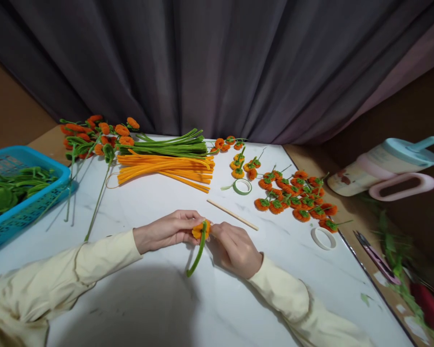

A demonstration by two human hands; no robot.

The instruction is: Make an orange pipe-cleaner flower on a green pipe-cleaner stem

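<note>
Between my hands, above the white tabletop, is a small orange pipe-cleaner flower (196,232) with a green pipe cleaner (200,256) curving down from it. My left hand (173,230) pinches the flower from the left, thumb and fingers closed on its edge. From the right, my right hand (236,248) is curled with its fingertips at the flower and the green strip; the exact grip of those fingers is partly hidden. A thin wooden stick (232,214) lies just beyond my hands.
Bundles of green pipe cleaners (173,146) and orange pipe cleaners (162,168) lie at the back. Finished flower heads (300,202), green tape (242,187) and a white tape roll (323,238) are right. A blue basket (63,178) stands left; a tumbler (369,168) and pink-handled snips (378,260) are far right.
</note>
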